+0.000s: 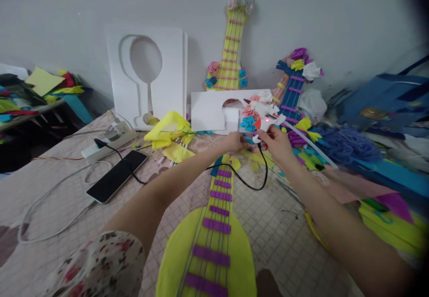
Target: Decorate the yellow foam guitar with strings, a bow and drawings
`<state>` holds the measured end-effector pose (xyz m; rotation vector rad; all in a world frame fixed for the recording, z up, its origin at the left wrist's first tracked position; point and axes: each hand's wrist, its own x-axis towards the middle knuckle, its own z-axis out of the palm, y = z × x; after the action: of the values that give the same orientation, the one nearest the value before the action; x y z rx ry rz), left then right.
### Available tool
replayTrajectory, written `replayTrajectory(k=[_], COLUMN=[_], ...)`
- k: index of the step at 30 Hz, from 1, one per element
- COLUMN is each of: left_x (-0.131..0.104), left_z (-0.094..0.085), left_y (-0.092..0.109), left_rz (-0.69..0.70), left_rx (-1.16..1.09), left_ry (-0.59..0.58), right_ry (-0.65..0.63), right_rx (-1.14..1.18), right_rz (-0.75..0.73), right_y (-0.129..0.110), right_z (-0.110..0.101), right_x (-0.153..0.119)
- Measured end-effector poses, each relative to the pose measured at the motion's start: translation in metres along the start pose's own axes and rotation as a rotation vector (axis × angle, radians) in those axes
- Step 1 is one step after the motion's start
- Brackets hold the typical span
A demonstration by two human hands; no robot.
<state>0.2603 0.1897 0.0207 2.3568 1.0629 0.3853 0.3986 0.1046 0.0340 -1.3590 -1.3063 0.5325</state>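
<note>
My right hand [274, 142] is wrapped round a white glue gun [266, 123] with a small red light lit on it. A long pale glue stick [311, 145] sticks out of its back, and a black cord [254, 188] hangs from its grip. My left hand [235, 141] is closed, its fingertips just left of the gun; what they pinch is hidden. Both hands are beyond the neck end of a yellow paper guitar [209, 230] with purple bars and strings, lying flat towards me. Blue and pink paper flowers [249, 123] sit behind the hands.
A phone [117, 176] and white power strip [109, 140] lie left, with cables across the tablecloth. White foam boards [174, 73], a yellow guitar [231, 51] and a blue guitar [292, 93] lean at the wall. Yellow paper [167, 127] and blue yarn [351, 142] flank the hands.
</note>
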Motion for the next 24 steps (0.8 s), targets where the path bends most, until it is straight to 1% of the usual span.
replayTrajectory(k=[3, 5, 7, 9, 11, 13, 15, 17, 19, 21, 24], left_x=[0.003, 0.003, 0.0, -0.01, -0.024, -0.041, -0.06, -0.08, -0.101, -0.121, -0.146], left_z=[0.005, 0.003, -0.004, -0.015, -0.028, -0.041, -0.052, -0.059, -0.063, -0.066, -0.067], left_y=[0.007, 0.01, 0.008, -0.001, -0.017, -0.034, -0.05, -0.06, -0.063, -0.063, -0.059], left_rz=[-0.009, -0.011, -0.014, -0.024, -0.041, -0.057, -0.069, -0.072, -0.069, -0.076, -0.096], left_rx=[-0.002, -0.006, 0.0, 0.018, 0.041, 0.071, 0.099, 0.124, 0.143, 0.163, 0.196], left_ry=[0.0, -0.001, 0.006, 0.026, 0.053, 0.077, 0.089, 0.089, 0.088, 0.088, 0.084], right_ry=[0.005, 0.01, 0.01, -0.004, -0.037, -0.092, -0.162, -0.235, -0.297, -0.336, -0.364], right_rx=[0.023, 0.02, 0.005, -0.024, -0.065, -0.119, -0.187, -0.266, -0.354, -0.443, -0.56], right_rz=[0.021, 0.028, 0.033, 0.036, 0.032, 0.02, -0.002, -0.033, -0.067, -0.094, -0.128], right_y=[-0.002, -0.003, -0.004, -0.004, -0.003, 0.0, 0.005, 0.011, 0.016, 0.02, 0.021], right_z=[0.0, -0.002, -0.004, -0.005, -0.004, 0.001, 0.011, 0.025, 0.039, 0.05, 0.058], right_x=[-0.002, -0.003, -0.003, -0.004, -0.004, -0.002, 0.001, 0.004, 0.006, 0.007, 0.006])
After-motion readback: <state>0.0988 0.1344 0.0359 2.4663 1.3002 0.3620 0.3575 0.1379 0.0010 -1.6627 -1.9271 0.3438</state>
